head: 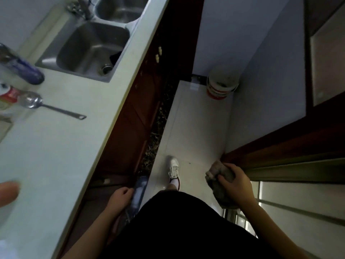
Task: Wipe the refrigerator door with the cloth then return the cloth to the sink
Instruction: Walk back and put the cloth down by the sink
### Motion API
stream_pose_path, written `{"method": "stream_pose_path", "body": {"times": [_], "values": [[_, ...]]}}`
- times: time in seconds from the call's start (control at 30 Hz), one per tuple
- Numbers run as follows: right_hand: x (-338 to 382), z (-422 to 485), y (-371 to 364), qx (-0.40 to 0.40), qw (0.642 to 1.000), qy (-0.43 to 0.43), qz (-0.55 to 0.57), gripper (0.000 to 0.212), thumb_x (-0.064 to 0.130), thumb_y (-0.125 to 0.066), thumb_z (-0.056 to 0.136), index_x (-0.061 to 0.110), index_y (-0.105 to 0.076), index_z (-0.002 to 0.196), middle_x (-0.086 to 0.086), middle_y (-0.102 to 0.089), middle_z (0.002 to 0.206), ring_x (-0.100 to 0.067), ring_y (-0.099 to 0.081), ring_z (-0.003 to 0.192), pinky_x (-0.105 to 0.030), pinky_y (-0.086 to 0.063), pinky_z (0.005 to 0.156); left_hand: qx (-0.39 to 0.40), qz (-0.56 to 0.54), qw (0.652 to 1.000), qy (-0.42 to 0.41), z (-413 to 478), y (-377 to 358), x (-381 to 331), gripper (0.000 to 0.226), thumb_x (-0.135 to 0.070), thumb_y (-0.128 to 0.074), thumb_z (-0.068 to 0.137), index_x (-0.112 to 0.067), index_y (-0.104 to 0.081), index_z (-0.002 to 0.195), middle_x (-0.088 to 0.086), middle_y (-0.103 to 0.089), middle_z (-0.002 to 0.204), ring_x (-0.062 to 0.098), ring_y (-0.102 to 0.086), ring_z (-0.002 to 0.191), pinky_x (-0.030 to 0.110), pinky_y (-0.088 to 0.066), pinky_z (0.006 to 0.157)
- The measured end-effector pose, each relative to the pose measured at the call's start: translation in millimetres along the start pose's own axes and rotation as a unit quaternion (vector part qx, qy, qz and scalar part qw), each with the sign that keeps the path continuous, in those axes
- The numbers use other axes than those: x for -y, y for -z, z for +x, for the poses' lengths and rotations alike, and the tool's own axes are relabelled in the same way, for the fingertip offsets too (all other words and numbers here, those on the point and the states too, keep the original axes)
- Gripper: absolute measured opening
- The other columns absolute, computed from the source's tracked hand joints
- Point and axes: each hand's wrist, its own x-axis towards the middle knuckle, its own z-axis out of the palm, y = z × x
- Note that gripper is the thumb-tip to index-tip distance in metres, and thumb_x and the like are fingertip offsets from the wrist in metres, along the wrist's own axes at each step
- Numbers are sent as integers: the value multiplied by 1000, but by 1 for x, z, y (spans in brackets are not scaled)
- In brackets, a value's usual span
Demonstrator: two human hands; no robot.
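The right hand (234, 179) is closed around a crumpled grey cloth (219, 181), the fingers (223, 178) curled over the top of the wad and the thumb side hidden behind it. Part of the cloth bunches out past the knuckles toward the floor side, and a longer fold hangs down below the palm. The hand and cloth sit just beside the lower edge of a dark wooden cabinet (280, 146) and a pale ridged panel (298, 171) on the right; whether the cloth actually touches that surface cannot be told.

The left hand (121, 196) hangs low beside the dark garment (186, 225) the person wears, fingers loosely bent inward, about half closed. It lies next to a bluish, blurred object (139, 191) standing by the base of the counter cabinets, and the fingertips appear to touch it, though a grip cannot be confirmed.

The steel sink (87, 51) is set in the pale countertop (65, 146) at upper left, well apart from the cloth, with a second basin (121, 8) behind it and a tap (84, 6) between them. A metal ladle (50, 106) lies on the counter near blurred bottles (22, 66). One white shoe (173, 169) stands on the light floor tiles (192, 128), and a white and red bucket (222, 85) stands in the far corner.
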Motion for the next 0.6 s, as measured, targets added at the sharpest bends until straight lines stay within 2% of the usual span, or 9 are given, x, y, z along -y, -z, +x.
{"method": "stream_pose_path", "body": {"times": [0.1, 0.2, 0.27, 0.37, 0.47, 0.6], "values": [[5, 45, 19, -24, 999, -48, -3, 43, 16, -80, 84, 22, -67, 125, -3, -68, 113, -24, -65, 98, -28, -42, 84, 32, 9, 999, -11, 39, 18, -75, 33, -18, -53, 101, 3, -67, 80, 18, -68, 79, 22, -59, 70, 31, -41, 62], [18, 84, 36, -54, 997, -56, 0, 44, 16, -81, 83, 18, -67, 125, -5, -69, 115, -27, -66, 103, -29, -43, 84, 52, 38, 996, -58, 74, 39, -149, 32, -22, -52, 102, -1, -64, 80, 17, -66, 81, 24, -58, 75, 29, -38, 61], [32, 115, 49, -62, 996, -67, -2, 45, 15, -81, 83, 14, -67, 125, -5, -66, 112, -27, -65, 101, -29, -41, 84, 57, 52, 993, -86, 102, 55, -199, 33, -29, -52, 101, -2, -65, 85, 15, -67, 86, 26, -61, 80, 32, -43, 68], [58, 160, 66, -64, 996, -60, 5, 41, 13, -80, 85, 16, -67, 124, 3, -62, 102, -18, -61, 96, -27, -40, 85, 33, 30, 992, -122, 132, 79, -264, 44, -46, -52, 94, -5, -66, 90, 17, -70, 89, 30, -69, 86, 46, -54, 83], [83, 217, 72, -36, 999, -29, 12, 34, 10, -78, 85, 22, -68, 115, 2, -66, 100, -19, -65, 97, -29, -43, 86, 18, 30, 991, -126, 151, 97, -311, 37, -46, -51, 96, -13, -67, 90, 12, -72, 88, 27, -70, 85, 47, -54, 84], [120, 308, 68, 34, 998, 34, -30, 38, 16, -78, 85, 17, -67, 122, 0, -64, 109, -20, -62, 100, -30, -44, 87, -42, 12, 994, -96, 166, 107, -332, 27, -34, -53, 100, -15, -68, 87, 7, -72, 87, 23, -67, 85, 42, -51, 82]]}}
